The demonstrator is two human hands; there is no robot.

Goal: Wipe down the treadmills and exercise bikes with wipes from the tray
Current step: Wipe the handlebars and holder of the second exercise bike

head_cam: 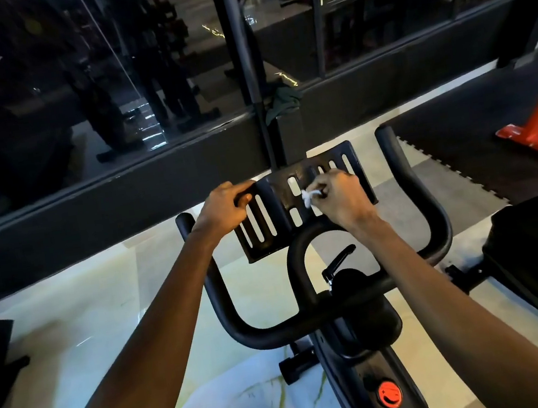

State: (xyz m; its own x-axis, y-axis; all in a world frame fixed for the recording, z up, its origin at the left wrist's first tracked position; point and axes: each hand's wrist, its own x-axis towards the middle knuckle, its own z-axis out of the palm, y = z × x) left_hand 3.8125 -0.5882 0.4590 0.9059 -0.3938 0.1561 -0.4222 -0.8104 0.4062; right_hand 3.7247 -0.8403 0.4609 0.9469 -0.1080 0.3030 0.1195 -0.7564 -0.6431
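While the left hand (226, 206) is clamping the upper left edge of the exercise bike's (371, 327) slotted holder (273, 186), fingers curled over the rim, the right hand (339, 197) is working just to the right of that grip. It is pinching a small crumpled white wipe (308, 196) in curled fingers and pressing it onto the holder's face, among the slots.

The left hold is probably bracing the holder, so that it is not tipping or wobbling under the rubbing. Bunching the wipe into a wad likely gives a firmer point for getting into the slot edges. The wipe is sticking out on the left side of the pinch, towards the bracing hand, and touching the holder.

Below both grips the handlebars (279, 335) are looping back towards the person, with a small lever (337, 260) under the right wrist. They look like the next surface to clean, though that is a judgement. The tray of wipes is not showing anywhere.
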